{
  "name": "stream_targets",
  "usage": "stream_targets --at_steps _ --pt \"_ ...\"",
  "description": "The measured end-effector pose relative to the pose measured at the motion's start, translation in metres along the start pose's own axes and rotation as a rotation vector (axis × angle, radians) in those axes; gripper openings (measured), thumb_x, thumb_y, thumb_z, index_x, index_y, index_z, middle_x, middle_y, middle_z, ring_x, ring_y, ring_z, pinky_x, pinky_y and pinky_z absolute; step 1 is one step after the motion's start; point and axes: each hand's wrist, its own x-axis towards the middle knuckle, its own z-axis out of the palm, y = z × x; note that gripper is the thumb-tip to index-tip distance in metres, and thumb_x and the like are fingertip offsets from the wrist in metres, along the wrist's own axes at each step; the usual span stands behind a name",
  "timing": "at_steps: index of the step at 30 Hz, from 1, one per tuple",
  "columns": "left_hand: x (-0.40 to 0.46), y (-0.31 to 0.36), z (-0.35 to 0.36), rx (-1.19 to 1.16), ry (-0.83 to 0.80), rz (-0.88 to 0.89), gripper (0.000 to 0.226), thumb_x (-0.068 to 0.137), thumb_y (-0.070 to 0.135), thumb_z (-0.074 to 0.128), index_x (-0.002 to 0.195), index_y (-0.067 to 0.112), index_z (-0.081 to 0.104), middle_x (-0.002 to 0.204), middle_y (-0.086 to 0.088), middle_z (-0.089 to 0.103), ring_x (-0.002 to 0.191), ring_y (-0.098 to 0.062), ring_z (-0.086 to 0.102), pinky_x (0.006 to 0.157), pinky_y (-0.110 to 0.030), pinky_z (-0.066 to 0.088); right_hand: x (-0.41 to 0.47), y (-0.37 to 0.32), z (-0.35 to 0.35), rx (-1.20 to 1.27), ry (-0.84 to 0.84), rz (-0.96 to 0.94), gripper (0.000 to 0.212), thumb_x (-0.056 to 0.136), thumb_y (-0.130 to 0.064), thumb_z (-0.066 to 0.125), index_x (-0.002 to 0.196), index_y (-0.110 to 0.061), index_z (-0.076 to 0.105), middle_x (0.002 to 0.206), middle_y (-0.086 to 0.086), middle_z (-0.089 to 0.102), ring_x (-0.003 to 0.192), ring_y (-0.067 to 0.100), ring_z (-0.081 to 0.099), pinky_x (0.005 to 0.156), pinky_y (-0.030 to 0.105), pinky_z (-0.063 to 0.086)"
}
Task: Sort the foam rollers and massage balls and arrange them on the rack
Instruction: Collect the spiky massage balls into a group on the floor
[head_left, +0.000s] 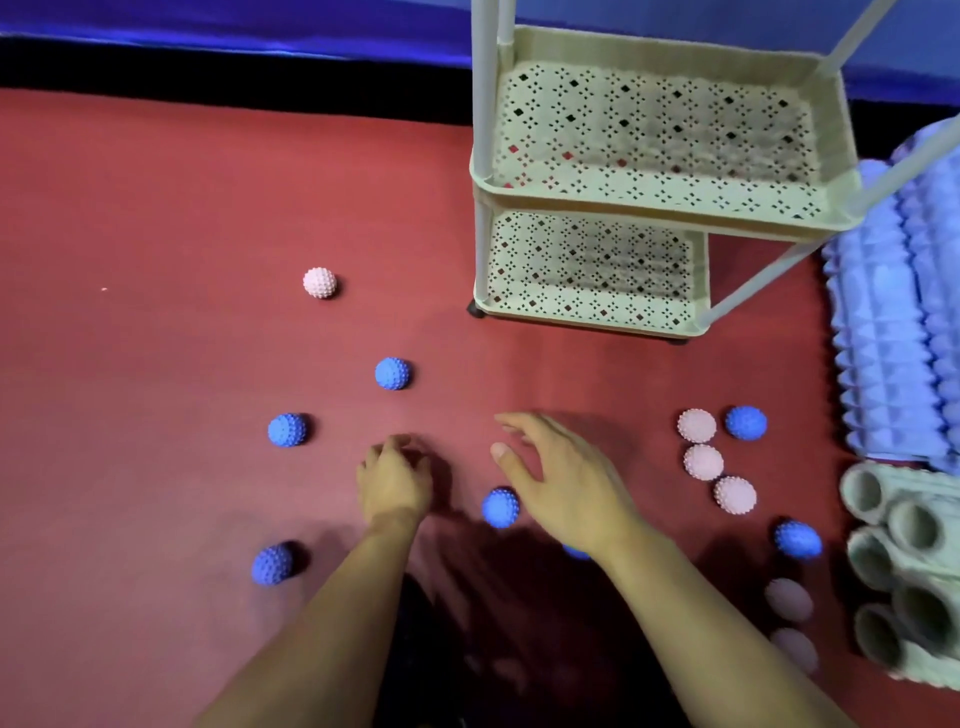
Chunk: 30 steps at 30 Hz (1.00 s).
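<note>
Left hand (396, 480) curled knuckles-down on the red floor (156, 338), grip contents can't tell. Right hand (563, 480) spread open, empty, just beside a blue spiky ball (500, 508). Rack (660, 208) shelves bare; rollers (893, 332) lie at its right.

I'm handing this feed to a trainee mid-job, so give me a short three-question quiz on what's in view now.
1. True or false: both visible shelves of the rack already hold massage balls.
2. Which colour is the ball lying between the hands: A pink, B blue, C green?
3. Fill in: the lilac foam rollers lie to the ___ of the rack.

Key: 1 false, the shelves hold nothing. 2 B. 3 right; the green rollers lie nearer the camera.
</note>
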Motion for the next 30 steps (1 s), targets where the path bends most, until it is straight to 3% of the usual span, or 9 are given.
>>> stream_targets --at_steps 3,7,12,14,17,20,24,28,30 --pt "0.006 -0.014 0.004 0.014 0.017 -0.033 0.034 0.09 0.011 0.063 0.123 0.011 0.066 0.121 -0.021 0.064 0.119 -0.041 0.053 0.106 -0.039 0.034 0.002 -0.001 -0.001 0.011 0.008 -0.016 0.039 0.101 -0.05 0.052 0.137 -0.035 0.056 0.139 -0.018 0.06 0.125 0.008 0.059 0.105 0.029 0.045" --pt "0.004 -0.018 -0.004 -0.252 0.062 -0.105 0.016 0.09 0.008 0.068 0.105 0.012 0.07 0.114 -0.019 0.068 0.109 -0.039 0.065 0.101 -0.039 0.048 0.002 -0.003 -0.001 0.024 0.005 -0.021 0.04 0.102 -0.05 0.052 0.138 -0.035 0.056 0.14 -0.019 0.059 0.124 0.007 0.059 0.104 0.026 0.043" --pt "-0.019 0.026 -0.027 -0.573 0.095 -0.085 0.023 0.096 0.02 0.069 0.118 0.011 0.07 0.104 -0.009 0.074 0.098 -0.031 0.069 0.094 -0.036 0.053 -0.003 -0.001 -0.004 0.039 0.013 -0.012 0.039 0.102 -0.048 0.052 0.139 -0.035 0.056 0.14 -0.02 0.059 0.125 0.005 0.058 0.105 0.025 0.042" --pt "-0.038 0.053 -0.039 -0.758 -0.012 -0.041 0.02 0.097 0.021 0.071 0.116 0.013 0.07 0.093 -0.004 0.073 0.084 -0.024 0.07 0.091 -0.041 0.058 -0.004 0.001 -0.006 0.089 0.028 0.003 0.039 0.102 -0.046 0.055 0.139 -0.035 0.056 0.138 -0.021 0.06 0.122 0.003 0.059 0.106 0.029 0.045" --pt "-0.069 0.091 -0.053 -0.928 -0.261 0.037 0.032 0.094 0.021 0.076 0.123 0.014 0.066 0.105 -0.008 0.075 0.085 -0.016 0.073 0.085 -0.04 0.063 -0.006 0.003 -0.011 0.207 0.042 0.016 0.05 0.097 -0.044 0.065 0.144 -0.041 0.049 0.137 -0.024 0.058 0.117 -0.003 0.06 0.104 0.031 0.049" --pt "-0.092 0.115 -0.061 -0.909 -0.365 0.108 0.04 0.09 0.023 0.081 0.126 0.021 0.065 0.111 -0.011 0.076 0.093 -0.021 0.077 0.086 -0.043 0.061 -0.008 0.004 -0.018 0.257 0.103 -0.023 0.061 0.089 -0.04 0.073 0.145 -0.042 0.049 0.136 -0.024 0.056 0.118 -0.001 0.06 0.103 0.031 0.05" --pt "-0.096 0.121 -0.067 -0.969 -0.397 0.125 0.05 0.083 0.03 0.084 0.128 0.022 0.063 0.102 -0.014 0.073 0.088 -0.022 0.072 0.092 -0.052 0.059 -0.008 0.007 -0.027 0.303 0.175 -0.065 0.046 0.082 -0.047 0.072 0.125 -0.033 0.066 0.12 -0.02 0.067 0.109 0.003 0.064 0.097 0.033 0.052" --pt "-0.09 0.123 -0.067 -1.033 -0.411 0.107 0.032 0.099 0.027 0.068 0.129 0.018 0.061 0.103 -0.002 0.074 0.08 -0.017 0.072 0.078 -0.036 0.064 -0.005 0.011 -0.025 0.351 0.236 -0.05 0.04 0.088 -0.035 0.08 0.126 -0.026 0.07 0.118 -0.018 0.069 0.104 0.0 0.064 0.097 0.023 0.051" --pt "-0.069 0.114 -0.061 -0.956 -0.277 0.094 0.024 0.103 0.026 0.063 0.125 0.018 0.062 0.113 -0.002 0.072 0.079 -0.016 0.072 0.075 -0.033 0.064 -0.004 0.015 -0.023 0.366 0.248 -0.032 0.039 0.089 -0.034 0.079 0.126 -0.026 0.069 0.117 -0.02 0.068 0.104 -0.002 0.064 0.097 0.019 0.05"
